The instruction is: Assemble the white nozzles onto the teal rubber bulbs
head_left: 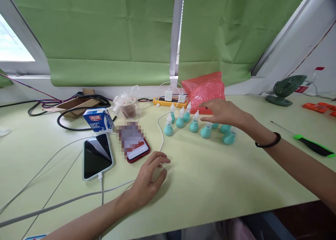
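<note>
Several small teal squeeze bulbs with white tips point(180, 121) stand in a cluster on the pale green table point(215, 177). My right hand point(223, 112) hovers flat over the right end of the cluster, fingers stretched out, holding nothing. My left hand point(150, 177) rests on the table near the front, fingers loosely curled and apart, next to a white cable point(160, 135). Just left of it lie a red phone point(136, 152) and a larger phone in a light green case point(97, 156).
A blue milk carton point(98, 119), a bagged cup point(127, 106), a cardboard box with black cables point(76, 105) and a yellow power strip point(169, 100) line the back. Red bubble wrap point(204, 87) sits behind the bulbs. A green fan point(285, 89) and green-handled screwdriver point(312, 146) lie right.
</note>
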Tool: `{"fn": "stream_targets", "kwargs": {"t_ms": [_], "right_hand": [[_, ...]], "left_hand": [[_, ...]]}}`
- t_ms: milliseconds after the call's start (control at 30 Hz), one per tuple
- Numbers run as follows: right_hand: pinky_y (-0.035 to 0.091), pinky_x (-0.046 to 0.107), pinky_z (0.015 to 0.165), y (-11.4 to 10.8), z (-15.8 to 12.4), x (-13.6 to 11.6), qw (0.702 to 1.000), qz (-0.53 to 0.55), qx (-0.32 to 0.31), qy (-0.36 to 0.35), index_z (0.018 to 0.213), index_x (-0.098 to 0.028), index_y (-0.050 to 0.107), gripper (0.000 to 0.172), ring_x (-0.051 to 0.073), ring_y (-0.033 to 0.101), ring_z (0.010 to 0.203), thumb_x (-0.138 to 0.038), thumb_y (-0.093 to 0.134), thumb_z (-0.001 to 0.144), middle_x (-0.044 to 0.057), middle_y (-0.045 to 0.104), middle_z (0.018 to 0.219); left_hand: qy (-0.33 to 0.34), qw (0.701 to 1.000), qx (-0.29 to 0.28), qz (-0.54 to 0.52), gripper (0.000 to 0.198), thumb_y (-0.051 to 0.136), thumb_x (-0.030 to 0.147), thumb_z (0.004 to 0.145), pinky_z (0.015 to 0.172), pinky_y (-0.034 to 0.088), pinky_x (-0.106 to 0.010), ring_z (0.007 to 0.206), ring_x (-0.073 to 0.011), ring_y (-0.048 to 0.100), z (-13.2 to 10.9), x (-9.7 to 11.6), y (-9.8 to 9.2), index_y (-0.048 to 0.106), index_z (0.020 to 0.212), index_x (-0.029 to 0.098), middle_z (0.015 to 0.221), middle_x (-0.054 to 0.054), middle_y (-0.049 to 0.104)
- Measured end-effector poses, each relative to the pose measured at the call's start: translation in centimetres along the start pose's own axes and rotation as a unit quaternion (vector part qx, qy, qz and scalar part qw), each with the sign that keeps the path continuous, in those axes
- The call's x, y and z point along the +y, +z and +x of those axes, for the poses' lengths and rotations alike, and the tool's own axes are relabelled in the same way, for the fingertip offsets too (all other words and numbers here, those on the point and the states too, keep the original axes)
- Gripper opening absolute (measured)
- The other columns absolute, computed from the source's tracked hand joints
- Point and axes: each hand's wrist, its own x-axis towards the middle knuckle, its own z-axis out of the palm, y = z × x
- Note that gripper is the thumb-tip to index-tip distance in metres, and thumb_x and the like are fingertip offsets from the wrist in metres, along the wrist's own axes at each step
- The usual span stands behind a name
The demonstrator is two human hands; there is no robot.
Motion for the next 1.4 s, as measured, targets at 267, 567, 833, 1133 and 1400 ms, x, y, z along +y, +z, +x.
{"fn": "stream_targets", "kwargs": {"t_ms": [267,567,833,1133,1400], "right_hand": [[0.029,0.023,0.047,2.9,-3.8,0.3,0.999,-0.006,-0.045,0.027,0.078,-0.017,0.053,0.014,0.018,0.053,0.061,-0.028,0.05,0.069,0.005,0.057,0.067],[0.039,0.024,0.052,3.2,-7.1,-6.5,0.909,0.405,0.026,-0.094,0.068,-0.019,0.048,0.021,0.012,0.05,0.053,-0.038,0.055,0.071,0.0,0.054,0.059],[0.034,0.023,0.048,8.8,-7.1,-8.6,0.763,0.646,0.014,-0.018,0.065,-0.018,0.043,0.03,0.01,0.043,0.05,-0.045,0.043,0.08,-0.002,0.047,0.054],[0.014,0.023,0.041,9.1,-6.5,-7.9,0.687,0.722,-0.079,0.033,0.052,-0.018,0.03,0.044,0.006,0.019,0.042,-0.05,0.036,0.08,-0.007,0.022,0.047],[0.006,0.022,0.038,10.2,-5.8,-8.1,0.562,0.817,-0.096,0.085,0.047,-0.019,0.022,0.048,0.003,0.015,0.035,-0.05,0.046,0.075,-0.009,0.018,0.037]], "left_hand": [[0.052,0.996,-0.042,0.061,0.026,0.04,0.011,0.078,0.079,0.042,-0.031,0.092,-0.018,0.049,-0.2,0.5,0.8,0.047,0.102,0.019,0.102,-0.009,0.048],[0.055,0.993,0.083,0.063,0.055,0.059,0.03,0.07,0.09,0.034,-0.043,0.113,-0.0257,0.035,2.8,2.0,3.3,0.032,0.117,0.021,0.121,-0.013,0.038],[-0.074,0.994,-0.011,0.075,0.027,0.045,0.035,0.08,0.066,0.043,-0.028,0.075,-0.018,0.058,4.4,1.3,4.6,0.047,0.104,0.023,0.086,-0.002,0.063],[-0.067,0.993,-0.016,0.101,0.021,0.047,0.031,0.079,0.063,0.042,-0.026,0.07,-0.0163,0.058,4.8,0.8,4.7,0.054,0.097,0.021,0.081,-0.001,0.065],[-0.063,0.996,0.05,0.045,0.022,0.052,0.028,0.076,0.066,0.044,-0.023,0.069,-0.0144,0.06,4.8,0.6,5.0,0.058,0.094,0.018,0.082,-0.001,0.066]]}}
